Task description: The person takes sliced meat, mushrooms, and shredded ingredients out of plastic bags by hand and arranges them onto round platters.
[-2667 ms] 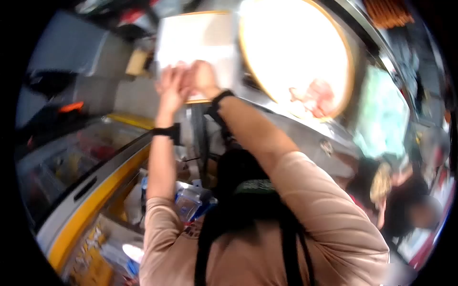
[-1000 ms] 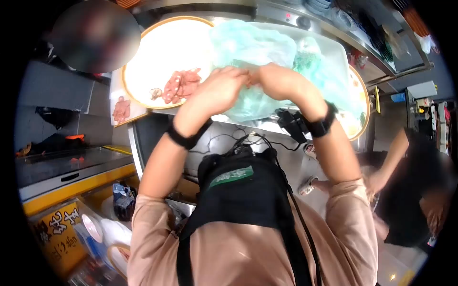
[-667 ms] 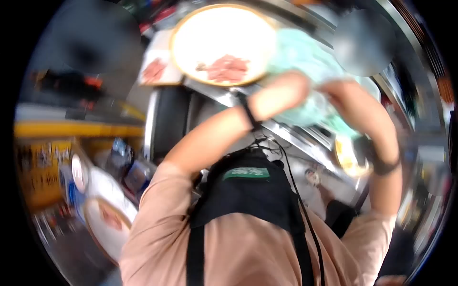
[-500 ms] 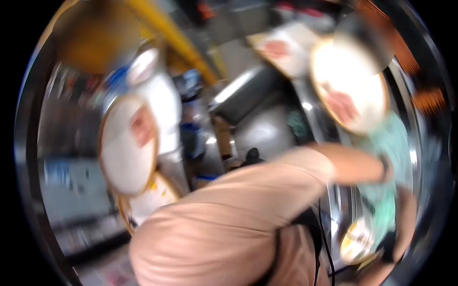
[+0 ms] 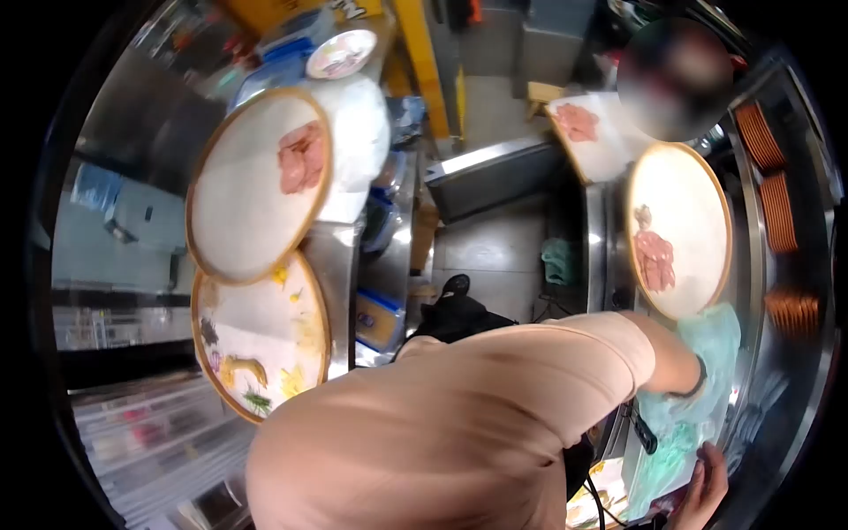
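A pale green, see-through plastic bag (image 5: pixel 687 433) is spread along the right-hand counter. My left forearm (image 5: pixel 664 358), with a dark band at the wrist, reaches across to the bag's upper part. The green plastic covers my left hand, so its fingers cannot be made out. My right hand (image 5: pixel 704 490) is at the bag's lower edge, fingers extended and somewhat apart, with nothing seen in them. Just above the bag stands a round, wood-rimmed tray (image 5: pixel 702 208) with raw pink meat slices (image 5: pixel 654 262). A black handle (image 5: pixel 643 430) shows at the bag's left side.
Behind me are another tray of meat (image 5: pixel 238 208) and a tray of garnishes (image 5: pixel 256 331). A white board (image 5: pixel 609 159) bears more meat. Stacked brown dishes (image 5: pixel 777 212) line the right shelf. A metal panel (image 5: pixel 495 177) projects over the tiled floor (image 5: pixel 495 243).
My right hand has drawn back to the bag's lower edge from farther up beside it. The view has shifted and sharpened. The bag now spreads lower along the counter.
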The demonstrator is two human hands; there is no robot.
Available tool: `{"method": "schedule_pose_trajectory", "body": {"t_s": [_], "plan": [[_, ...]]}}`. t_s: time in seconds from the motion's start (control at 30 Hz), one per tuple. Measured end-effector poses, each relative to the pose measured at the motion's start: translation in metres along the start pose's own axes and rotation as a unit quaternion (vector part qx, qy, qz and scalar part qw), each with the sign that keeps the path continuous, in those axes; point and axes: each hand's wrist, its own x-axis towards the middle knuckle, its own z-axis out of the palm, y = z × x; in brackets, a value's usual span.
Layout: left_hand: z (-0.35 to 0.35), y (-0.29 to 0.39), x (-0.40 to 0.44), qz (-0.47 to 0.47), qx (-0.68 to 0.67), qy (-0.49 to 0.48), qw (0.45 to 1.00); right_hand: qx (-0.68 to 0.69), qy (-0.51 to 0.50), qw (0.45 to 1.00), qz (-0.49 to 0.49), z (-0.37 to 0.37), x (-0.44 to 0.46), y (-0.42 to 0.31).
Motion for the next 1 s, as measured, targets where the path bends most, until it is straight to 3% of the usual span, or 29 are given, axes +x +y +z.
{"method": "schedule_pose_trajectory", "body": {"t_s": [0.03, 0.07, 0.17, 0.2, 0.27, 0.3, 0.33, 0.43, 0.47, 0.5, 0.57, 0.6, 0.63, 0.7, 0.83, 0.9, 1.0], "plan": [[0.002, 0.004, 0.005, 0.006, -0.001, -0.007, 1.000, -0.019, 0.016, 1.000, -0.016, -0.003, -0.007, 0.002], [0.004, 0.008, 0.011, 0.012, -0.004, -0.012, 1.000, 0.017, 0.029, 0.997, 0.075, -0.002, -0.015, 0.008], [0.003, 0.004, 0.018, 0.004, -0.011, -0.029, 1.000, 0.020, 0.085, 0.996, 0.023, -0.001, -0.031, 0.019], [0.000, 0.001, 0.021, 0.002, -0.016, -0.038, 0.999, 0.027, 0.064, 0.997, 0.035, -0.002, -0.040, 0.040], [0.002, -0.003, 0.036, 0.006, -0.032, -0.057, 0.998, 0.123, 0.136, 0.981, 0.072, 0.013, -0.062, 0.096], [0.005, -0.004, 0.049, 0.015, -0.042, -0.071, 0.996, 0.061, 0.138, 0.987, 0.060, 0.010, -0.062, 0.086], [0.007, -0.008, 0.062, 0.015, -0.050, -0.094, 0.994, 0.107, 0.185, 0.969, 0.121, 0.013, -0.066, 0.076], [0.004, -0.029, 0.086, -0.006, -0.018, -0.230, 0.973, 0.104, 0.210, 0.970, 0.069, 0.004, -0.076, 0.082], [0.001, -0.027, 0.096, -0.012, 0.058, -0.347, 0.936, 0.131, 0.249, 0.956, 0.088, 0.004, -0.077, 0.087], [-0.003, -0.030, 0.089, 0.027, 0.034, -0.310, 0.950, 0.162, 0.285, 0.940, 0.093, 0.004, -0.081, 0.096], [-0.015, -0.024, 0.086, 0.017, -0.021, -0.311, 0.950, 0.161, 0.361, 0.907, 0.144, 0.005, -0.097, 0.121], [-0.020, -0.028, 0.076, 0.043, -0.097, -0.258, 0.960, 0.144, 0.381, 0.895, 0.180, 0.009, -0.102, 0.132], [-0.029, -0.016, 0.071, 0.052, -0.078, -0.253, 0.963, 0.129, 0.400, 0.882, 0.213, 0.015, -0.111, 0.140], [-0.054, 0.003, 0.061, 0.085, -0.078, -0.218, 0.969, -0.038, 0.333, 0.899, 0.280, 0.029, -0.126, 0.161], [-0.109, 0.043, 0.074, 0.107, -0.048, -0.243, 0.963, -0.032, 0.217, 0.922, 0.318, 0.087, -0.120, 0.209], [-0.115, 0.061, 0.086, -0.025, -0.175, -0.330, 0.927, -0.134, 0.101, 0.911, 0.376, 0.103, -0.103, 0.207], [-0.100, 0.082, 0.101, -0.008, -0.122, -0.388, 0.914, -0.131, 0.040, 0.908, 0.397, 0.110, -0.090, 0.248]]}}
